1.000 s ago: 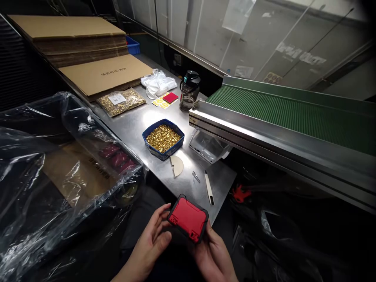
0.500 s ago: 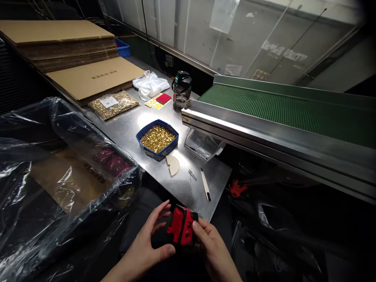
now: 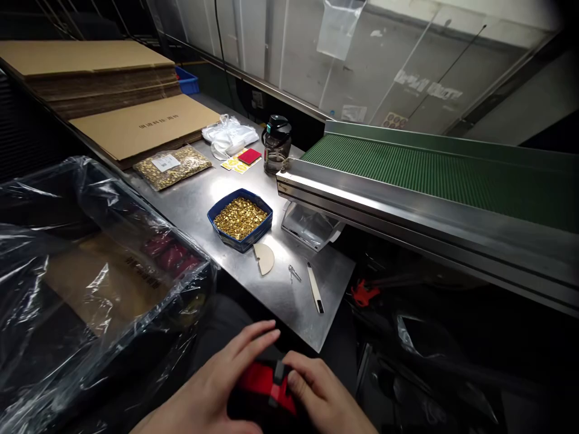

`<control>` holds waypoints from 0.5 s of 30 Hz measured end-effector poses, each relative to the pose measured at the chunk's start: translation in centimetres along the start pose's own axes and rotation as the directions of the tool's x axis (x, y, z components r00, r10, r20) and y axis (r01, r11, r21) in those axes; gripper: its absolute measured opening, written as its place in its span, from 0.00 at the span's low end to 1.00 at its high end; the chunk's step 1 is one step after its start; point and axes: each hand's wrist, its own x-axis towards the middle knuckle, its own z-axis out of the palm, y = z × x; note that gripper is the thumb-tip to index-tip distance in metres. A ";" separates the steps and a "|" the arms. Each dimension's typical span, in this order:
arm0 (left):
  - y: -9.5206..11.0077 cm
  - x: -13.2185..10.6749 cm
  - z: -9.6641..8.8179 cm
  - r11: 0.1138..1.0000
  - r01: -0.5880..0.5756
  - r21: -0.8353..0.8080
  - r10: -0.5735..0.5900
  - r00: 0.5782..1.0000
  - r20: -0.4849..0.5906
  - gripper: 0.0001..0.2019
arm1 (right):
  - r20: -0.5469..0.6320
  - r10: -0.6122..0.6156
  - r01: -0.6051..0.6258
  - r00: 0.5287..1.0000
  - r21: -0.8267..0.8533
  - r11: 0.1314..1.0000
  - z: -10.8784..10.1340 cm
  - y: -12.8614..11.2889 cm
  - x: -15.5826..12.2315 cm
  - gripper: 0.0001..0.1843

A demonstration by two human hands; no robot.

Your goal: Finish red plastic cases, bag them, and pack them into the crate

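Observation:
Low at the front, my right hand (image 3: 319, 389) grips a boxy red-and-black plastic object (image 3: 260, 383) between thumb and curled fingers. Its kind does not show clearly. My left hand (image 3: 221, 374) is held around the object's left side, fingers stretched out over its top and thumb below. Whether the left hand touches it I cannot tell. On the metal table (image 3: 289, 322) beyond lie a white-and-black pen-like tool (image 3: 315, 288), some small metal pieces (image 3: 294, 273) and a beige half-disc (image 3: 264, 259). Behind them stands a blue tray (image 3: 242, 244) of small gold-coloured pieces (image 3: 239, 218).
A green conveyor belt (image 3: 389, 175) slopes along the right, above a clear plastic bin (image 3: 310, 226). A bottle (image 3: 277, 144), plastic bags (image 3: 230, 137), a filled bag (image 3: 172, 167) and stacked cardboard (image 3: 149, 123) are farther back. Left stands a plastic-lined crate (image 3: 181, 337) with dark red packets (image 3: 170, 253).
The red-and-black object has moved lower and turned in my hands. My left hand's fingers have come over its top, and my right hand has shifted its hold. The view has tilted slightly.

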 end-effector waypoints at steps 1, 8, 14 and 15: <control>0.5 0.0 0.0 0.997 0.055 -0.055 -0.049 0.995 0.091 0.42 | 0.046 0.015 -0.017 0.999 0.035 0.999 0.0 -0.4 0.0 0.21; -2.4 -0.1 2.0 0.753 0.217 -0.621 -0.053 0.961 0.271 0.42 | 0.110 0.083 -0.102 0.990 0.180 0.978 2.0 0.7 1.7 0.28; -6.0 0.3 2.8 0.462 0.186 -0.867 -0.117 0.982 0.148 0.53 | -0.036 0.056 -0.038 0.998 0.381 0.924 1.6 -0.3 1.8 0.25; -6.1 0.4 2.8 0.466 0.139 -0.874 -0.112 0.989 0.097 0.56 | -0.060 0.008 0.012 0.998 0.321 0.947 1.3 -0.8 1.6 0.23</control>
